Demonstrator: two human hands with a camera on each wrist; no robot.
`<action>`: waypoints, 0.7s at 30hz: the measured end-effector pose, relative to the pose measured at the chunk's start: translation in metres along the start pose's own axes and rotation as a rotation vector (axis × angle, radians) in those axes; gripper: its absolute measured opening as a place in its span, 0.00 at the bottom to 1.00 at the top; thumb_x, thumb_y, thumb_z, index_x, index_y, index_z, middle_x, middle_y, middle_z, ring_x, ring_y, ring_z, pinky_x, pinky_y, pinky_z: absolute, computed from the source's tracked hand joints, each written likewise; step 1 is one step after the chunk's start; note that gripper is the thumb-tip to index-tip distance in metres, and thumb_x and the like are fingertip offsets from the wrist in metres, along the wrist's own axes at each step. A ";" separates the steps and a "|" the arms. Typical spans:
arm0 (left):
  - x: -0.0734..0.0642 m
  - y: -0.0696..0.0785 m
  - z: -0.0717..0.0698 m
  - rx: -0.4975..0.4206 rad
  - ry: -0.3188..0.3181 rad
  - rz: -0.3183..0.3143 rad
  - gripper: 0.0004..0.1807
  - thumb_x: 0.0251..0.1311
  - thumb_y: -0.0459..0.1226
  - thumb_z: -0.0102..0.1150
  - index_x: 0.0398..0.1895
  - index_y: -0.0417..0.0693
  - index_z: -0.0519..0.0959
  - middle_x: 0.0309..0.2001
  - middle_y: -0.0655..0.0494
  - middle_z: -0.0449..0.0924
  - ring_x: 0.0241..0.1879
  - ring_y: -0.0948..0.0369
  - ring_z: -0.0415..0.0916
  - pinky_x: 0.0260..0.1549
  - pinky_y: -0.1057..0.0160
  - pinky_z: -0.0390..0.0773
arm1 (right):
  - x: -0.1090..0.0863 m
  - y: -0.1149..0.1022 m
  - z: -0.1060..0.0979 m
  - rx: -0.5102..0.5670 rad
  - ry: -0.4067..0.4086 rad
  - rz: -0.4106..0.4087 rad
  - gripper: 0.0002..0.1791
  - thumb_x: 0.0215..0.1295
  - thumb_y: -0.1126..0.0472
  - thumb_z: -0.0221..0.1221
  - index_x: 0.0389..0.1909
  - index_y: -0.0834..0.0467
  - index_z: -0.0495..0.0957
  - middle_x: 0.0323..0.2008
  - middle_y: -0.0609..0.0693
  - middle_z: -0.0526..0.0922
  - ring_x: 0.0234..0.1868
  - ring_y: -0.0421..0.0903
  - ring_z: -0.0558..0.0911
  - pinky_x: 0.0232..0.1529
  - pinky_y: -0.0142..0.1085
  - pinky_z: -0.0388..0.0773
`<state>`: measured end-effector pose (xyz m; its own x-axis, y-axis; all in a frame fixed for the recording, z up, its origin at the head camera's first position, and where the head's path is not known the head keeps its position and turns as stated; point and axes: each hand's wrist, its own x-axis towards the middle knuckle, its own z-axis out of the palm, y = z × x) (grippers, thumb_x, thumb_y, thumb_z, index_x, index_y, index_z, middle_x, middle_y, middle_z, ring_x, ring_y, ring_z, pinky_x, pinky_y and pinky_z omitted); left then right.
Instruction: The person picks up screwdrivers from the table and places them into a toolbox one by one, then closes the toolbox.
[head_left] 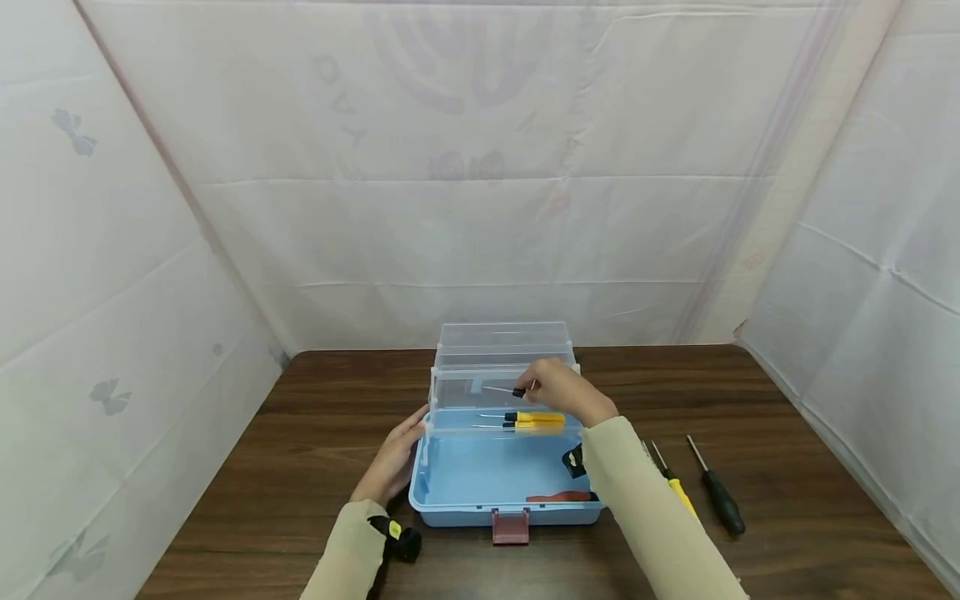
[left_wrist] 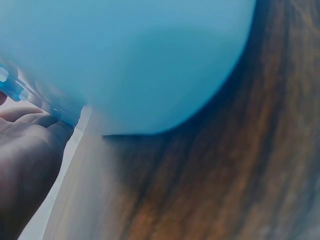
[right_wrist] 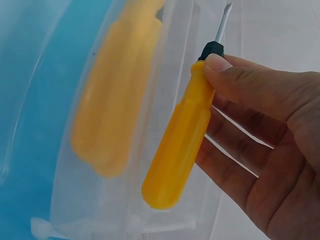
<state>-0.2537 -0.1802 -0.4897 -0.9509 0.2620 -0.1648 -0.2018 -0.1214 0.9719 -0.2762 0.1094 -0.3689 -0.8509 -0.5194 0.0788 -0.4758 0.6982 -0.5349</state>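
Sleeve (head_left: pixel 645 492) partly hid the box (head_left: pixel 450 517); my right hand (head_left: pixel 562 389) pinched a yellow driver (right_wrist: pixel 179 145).
My left hand (head_left: pixel 393 462) touched the box, fingers straight; a black driver (head_left: pixel 723 502) lay right.

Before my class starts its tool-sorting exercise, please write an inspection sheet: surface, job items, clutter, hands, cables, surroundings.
Surface: dark wood-grain table, partly hidden.
Job's things: open blue box; yellow-handled screwdriver held up; yellow handles at its clear tray; red item inside, near the front.
Clutter: black-handled screwdriver and partly hidden yellow-and-black tool, right of the box.
Hands: right hand pinches the yellow-handled screwdriver; left hand is at the box's left side.
Cables: nothing seen.
Surroundings: white printed sheets behind and beside the table.
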 end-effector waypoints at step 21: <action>-0.001 -0.001 -0.001 0.022 0.001 0.005 0.31 0.73 0.38 0.36 0.76 0.45 0.46 0.76 0.40 0.41 0.74 0.43 0.43 0.69 0.41 0.51 | 0.004 0.000 0.015 -0.016 -0.016 0.030 0.11 0.62 0.72 0.59 0.43 0.62 0.85 0.44 0.54 0.86 0.42 0.45 0.83 0.47 0.41 0.82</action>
<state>-0.2532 -0.1810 -0.4904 -0.9522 0.2603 -0.1597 -0.1915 -0.1015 0.9762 -0.2762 0.1000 -0.3810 -0.8612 -0.5058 0.0495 -0.4537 0.7213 -0.5233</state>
